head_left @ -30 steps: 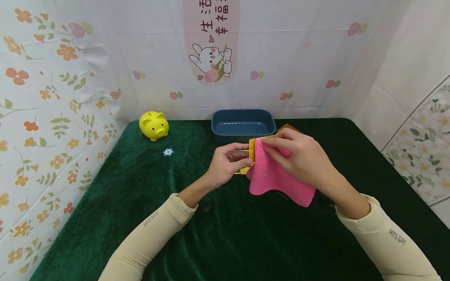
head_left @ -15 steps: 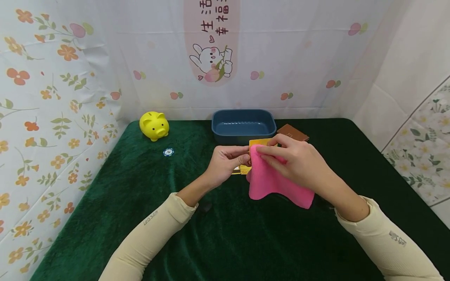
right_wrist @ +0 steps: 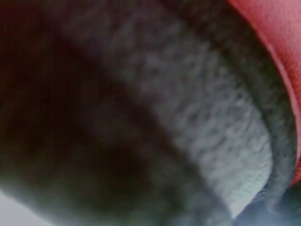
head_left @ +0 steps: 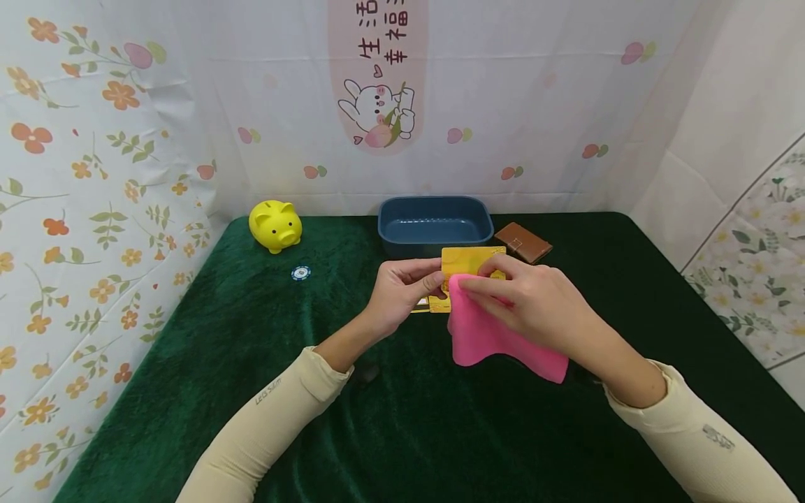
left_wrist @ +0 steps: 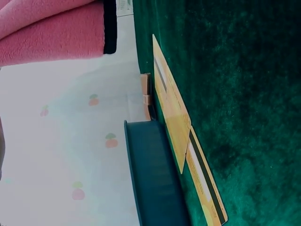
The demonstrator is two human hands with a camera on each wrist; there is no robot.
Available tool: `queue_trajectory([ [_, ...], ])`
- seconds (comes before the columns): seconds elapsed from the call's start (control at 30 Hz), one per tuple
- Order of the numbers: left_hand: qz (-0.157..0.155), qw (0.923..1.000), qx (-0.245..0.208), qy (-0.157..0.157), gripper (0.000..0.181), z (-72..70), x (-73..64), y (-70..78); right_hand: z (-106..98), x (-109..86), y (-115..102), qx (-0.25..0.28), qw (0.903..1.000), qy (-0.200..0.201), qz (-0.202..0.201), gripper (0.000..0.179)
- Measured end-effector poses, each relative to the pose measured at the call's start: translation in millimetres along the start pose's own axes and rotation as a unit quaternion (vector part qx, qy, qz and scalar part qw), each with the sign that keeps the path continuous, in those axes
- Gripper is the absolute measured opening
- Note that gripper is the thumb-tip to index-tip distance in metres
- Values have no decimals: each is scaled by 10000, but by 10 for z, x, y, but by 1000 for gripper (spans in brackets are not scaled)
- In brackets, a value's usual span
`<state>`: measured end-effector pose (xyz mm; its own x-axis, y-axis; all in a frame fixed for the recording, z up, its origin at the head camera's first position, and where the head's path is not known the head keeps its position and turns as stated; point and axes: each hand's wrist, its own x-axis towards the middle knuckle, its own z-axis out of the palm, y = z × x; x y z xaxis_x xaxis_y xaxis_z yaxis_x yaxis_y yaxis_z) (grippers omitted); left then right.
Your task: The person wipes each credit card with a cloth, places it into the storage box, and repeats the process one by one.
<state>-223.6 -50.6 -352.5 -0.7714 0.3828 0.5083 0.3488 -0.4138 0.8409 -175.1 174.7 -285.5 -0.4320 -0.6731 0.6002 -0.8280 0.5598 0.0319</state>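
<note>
In the head view my left hand [head_left: 400, 293] pinches a yellow bank card [head_left: 468, 260] by its left edge. My right hand [head_left: 534, 297] pinches a pink cloth [head_left: 497, 342] against the card's front; the cloth hangs down and hides the card's lower part. Behind them, more yellow cards [head_left: 439, 304] lie on the table, partly covered. From the left wrist, gold cards with dark stripes [left_wrist: 204, 179] lie flat on the green cover, and the pink cloth [left_wrist: 56, 35] with a black edge shows above. A blurred dark shape fills most of the right wrist view, beside the pink cloth [right_wrist: 282, 28].
A blue basin [head_left: 436, 227] stands at the back, with a brown wallet [head_left: 524, 242] to its right. A yellow piggy bank [head_left: 275, 226] and a poker chip [head_left: 301, 272] are at the left. A small dark object [head_left: 367, 374] lies near the left forearm.
The right hand and the pink cloth have slid down over the card, uncovering more of its upper face. The left hand keeps its grip nearly in place. The wallet is now fully visible.
</note>
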Motion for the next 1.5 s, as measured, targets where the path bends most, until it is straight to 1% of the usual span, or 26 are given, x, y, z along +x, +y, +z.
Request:
queue_trajectory([
  [0.13, -7, 9999, 112, 49, 41, 1, -5, 11, -37, -43, 14, -96, 9999, 0, 57, 37],
  [0.27, -25, 9997, 227, 88, 35, -3, -8, 40, -84, -102, 35, -177, 9996, -37, 217, 37],
  [0.53, -29, 9978, 662, 48, 28, -36, -24, 97, -182, -185, 86, -327, 9982, -76, 499, 38],
  [0.77, 5, 9976, 692, 56, 26, -61, -30, 101, -240, -213, 130, -328, 9973, 2, 657, 40],
  [0.97, 41, 9965, 835, 18, 26, -89, -33, 116, -276, -222, 182, -269, 9965, 43, 790, 42],
  [1.27, 36, 9938, 1108, -93, 25, -143, -47, 111, -304, -210, 244, -84, 9956, -78, 935, 40],
  [1.5, 60, 9935, 1122, -153, 28, -186, -41, 113, -339, -182, 282, -187, 9952, -13, 966, 39],
])
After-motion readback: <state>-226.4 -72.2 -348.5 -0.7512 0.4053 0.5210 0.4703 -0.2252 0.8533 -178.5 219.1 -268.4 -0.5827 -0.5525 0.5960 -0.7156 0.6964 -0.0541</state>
